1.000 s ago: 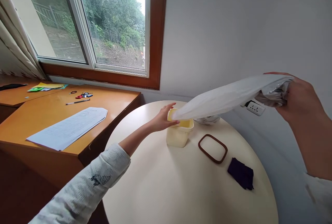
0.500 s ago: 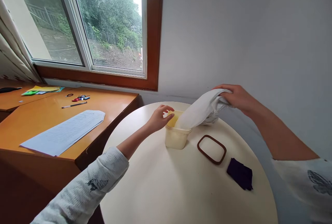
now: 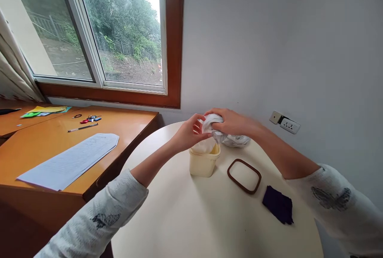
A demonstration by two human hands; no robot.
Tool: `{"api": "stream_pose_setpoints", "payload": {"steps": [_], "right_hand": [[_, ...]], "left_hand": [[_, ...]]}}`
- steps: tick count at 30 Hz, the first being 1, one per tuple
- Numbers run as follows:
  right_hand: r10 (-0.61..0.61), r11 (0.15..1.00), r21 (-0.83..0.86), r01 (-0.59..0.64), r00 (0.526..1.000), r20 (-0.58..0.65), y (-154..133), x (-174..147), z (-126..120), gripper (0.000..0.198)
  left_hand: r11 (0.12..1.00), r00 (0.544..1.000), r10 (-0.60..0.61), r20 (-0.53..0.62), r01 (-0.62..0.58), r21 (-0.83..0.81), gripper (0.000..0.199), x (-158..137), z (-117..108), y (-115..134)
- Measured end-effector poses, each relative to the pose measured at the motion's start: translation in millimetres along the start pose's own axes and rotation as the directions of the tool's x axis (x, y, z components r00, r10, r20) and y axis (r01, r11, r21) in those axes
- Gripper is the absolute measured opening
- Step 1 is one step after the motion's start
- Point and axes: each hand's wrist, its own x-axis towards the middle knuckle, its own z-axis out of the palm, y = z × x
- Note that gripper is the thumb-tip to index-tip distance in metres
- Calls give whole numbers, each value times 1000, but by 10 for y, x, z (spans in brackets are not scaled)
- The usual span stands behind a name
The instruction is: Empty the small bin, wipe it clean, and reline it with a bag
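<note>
- Two bare hands meet above a cream plastic container (image 3: 202, 165) on a round white bench (image 3: 167, 218), a white plastic bag (image 3: 206, 145) gathered between them with its lower part inside the opening
- The right hand (image 3: 228, 123) is closed on the bag's bunched upper end
- The left hand (image 3: 190, 133) curves around the near side, thumb apart from the fingers; whether it pinches the film cannot be told
- The step appears to be lining the container, the bag's top not yet turned over the rim
- The next move seems to call for opening the bunched mouth with both hands, with care not to tip the light container
- A brown rounded loop (image 3: 239, 186) lies flat nearby, apart from the container, a folded dark purple cloth (image 3: 278, 205) just beside it
</note>
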Motion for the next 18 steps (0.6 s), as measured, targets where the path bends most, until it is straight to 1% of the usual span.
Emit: {"api": "stream_pose_setpoints", "payload": {"steps": [2, 4, 6, 9, 13, 15, 18], "right_hand": [[12, 999, 32, -14, 999, 43, -16, -16, -4, 44], [8, 997, 81, -15, 997, 80, -13, -43, -25, 55], [0, 989, 146, -17, 993, 118, 10, -79, -62, 63], [7, 970, 236, -53, 982, 188, 73, -138, -134, 74], [6, 936, 343, -75, 980, 199, 177, -199, -210, 87], [-9, 895, 441, -73, 983, 181, 231, -206, -218, 84], [3, 840, 539, -59, 995, 104, 323, -173, -190, 61]], "left_hand": [[1000, 1000, -16, -10, 16, 7, 31, 20, -3, -35], [1000, 1000, -14, -22, 14, -2, 26, 35, -22, -82], [1000, 999, -1, -39, 1, -10, 25, 41, -58, -131], [1000, 997, 6, -74, -8, -24, 25, 43, -121, -203], [997, 994, -28, -108, 21, -68, 26, 51, -184, -288], [995, 995, -52, -85, 45, -86, 23, 54, -211, -306], [992, 995, -85, -56, 79, -93, 18, 47, -252, -266]]}}
